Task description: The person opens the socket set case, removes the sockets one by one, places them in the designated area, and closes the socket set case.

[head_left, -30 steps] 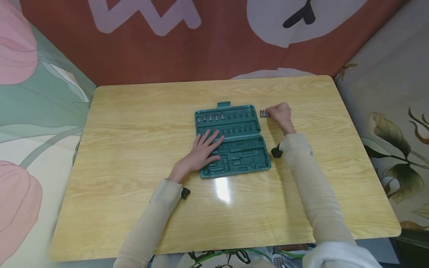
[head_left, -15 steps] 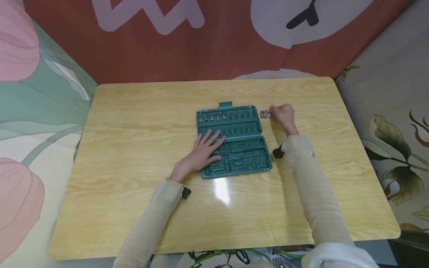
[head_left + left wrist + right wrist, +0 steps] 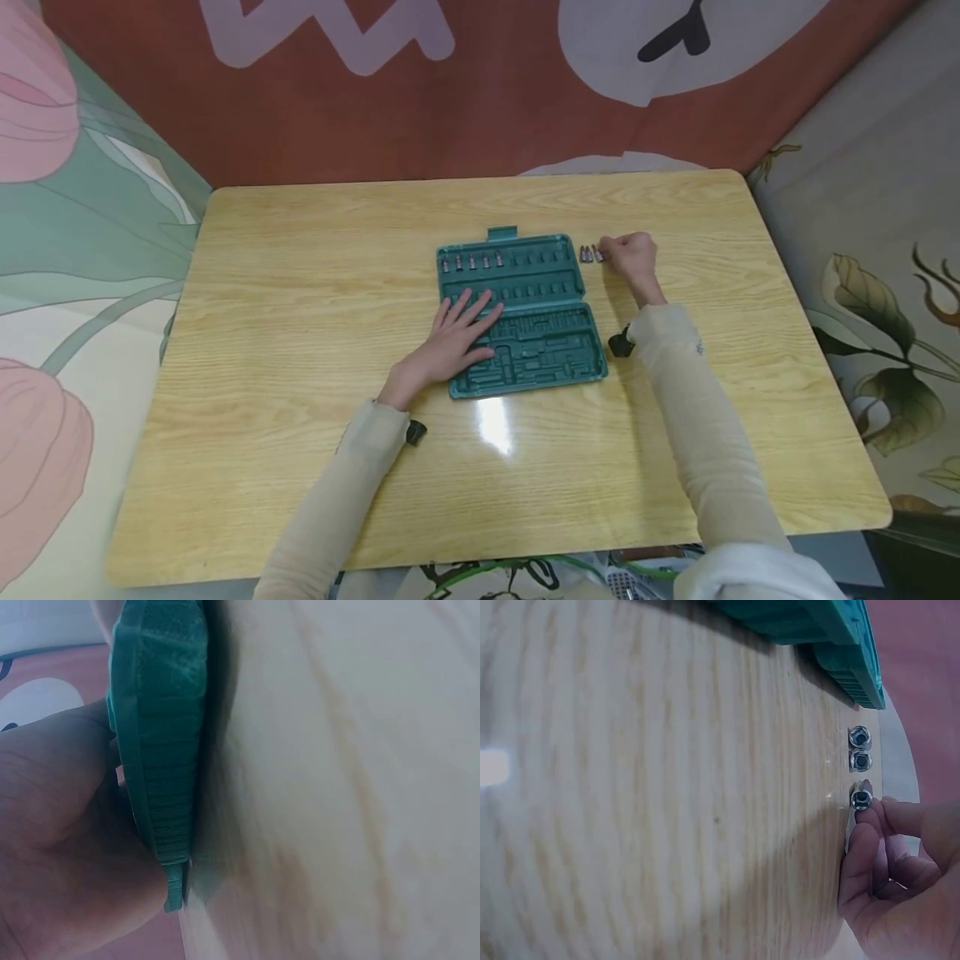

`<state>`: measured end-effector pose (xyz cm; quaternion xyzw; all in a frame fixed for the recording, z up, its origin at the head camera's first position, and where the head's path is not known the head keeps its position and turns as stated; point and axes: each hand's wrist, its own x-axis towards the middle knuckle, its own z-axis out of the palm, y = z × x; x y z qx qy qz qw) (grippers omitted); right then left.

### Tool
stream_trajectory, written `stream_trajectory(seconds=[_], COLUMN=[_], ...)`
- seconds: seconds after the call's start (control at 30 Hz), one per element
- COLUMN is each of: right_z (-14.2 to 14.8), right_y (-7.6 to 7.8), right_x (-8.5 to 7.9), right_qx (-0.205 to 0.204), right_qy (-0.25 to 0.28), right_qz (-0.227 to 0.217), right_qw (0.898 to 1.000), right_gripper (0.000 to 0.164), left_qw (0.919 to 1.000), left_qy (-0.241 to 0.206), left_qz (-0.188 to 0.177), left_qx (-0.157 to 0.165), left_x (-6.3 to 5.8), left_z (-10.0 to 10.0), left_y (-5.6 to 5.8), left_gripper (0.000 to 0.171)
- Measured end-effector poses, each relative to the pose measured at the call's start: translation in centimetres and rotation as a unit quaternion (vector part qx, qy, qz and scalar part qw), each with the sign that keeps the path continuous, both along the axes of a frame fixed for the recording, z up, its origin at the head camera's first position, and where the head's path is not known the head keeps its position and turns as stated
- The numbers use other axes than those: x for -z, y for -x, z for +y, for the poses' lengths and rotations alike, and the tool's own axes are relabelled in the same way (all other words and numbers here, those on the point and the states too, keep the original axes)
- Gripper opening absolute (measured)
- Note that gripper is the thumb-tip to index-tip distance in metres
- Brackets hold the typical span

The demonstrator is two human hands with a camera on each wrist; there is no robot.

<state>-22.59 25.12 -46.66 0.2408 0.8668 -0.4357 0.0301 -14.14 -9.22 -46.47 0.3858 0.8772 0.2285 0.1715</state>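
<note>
A green plastic socket case (image 3: 525, 350) lies unfolded on the wooden table. My left hand (image 3: 447, 343) rests on its left side with fingers spread. In the left wrist view that hand (image 3: 67, 825) lies over the case's edge (image 3: 169, 750). Several small metal sockets (image 3: 472, 262) stand in the upper row of the case. Right of the case, two sockets (image 3: 860, 750) sit side by side. A third socket (image 3: 862, 797) leans slightly apart from them, and the curled fingertips of my right hand (image 3: 900, 877) pinch it at its side.
The table (image 3: 300, 292) reaches out on all sides of the case. A red patterned backdrop (image 3: 495, 117) stands along its far edge. Cables (image 3: 525, 571) show below the near edge.
My right hand has shifted slightly to the right, and the third socket now shows more fully, tilted by the fingertips. The left hand stays in place on the case.
</note>
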Motion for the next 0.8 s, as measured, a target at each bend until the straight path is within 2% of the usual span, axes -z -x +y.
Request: stream_trajectory(seconds=[0.43, 0.57, 0.7, 0.8], right_z=[-0.3, -0.4, -0.4, -0.2], right_y=[-0.7, -1.0, -1.2, -1.4], right_x=[0.2, 0.1, 0.2, 0.1], right_qx=[-0.008, -0.013, -0.017, -0.021], right_qy=[0.004, -0.01, -0.015, 0.001], right_qz=[0.045, 0.061, 0.061, 0.048], right_qw=[0.999, 0.998, 0.998, 0.999], right_gripper=[0.031, 0.031, 0.033, 0.034], left_qw=[1.0, 1.0, 1.0, 1.0], left_qy=[-0.007, -0.008, -0.008, -0.009], left_qz=[0.001, 0.002, -0.001, -0.003], left_qx=[0.0, 0.001, 0.0, 0.0], left_x=[-0.2, -0.3, -0.4, -0.4], left_z=[0.0, -0.1, 0.0, 0.0], left_y=[0.0, 0.0, -0.1, -0.1], left_gripper=[0.069, 0.069, 0.068, 0.067])
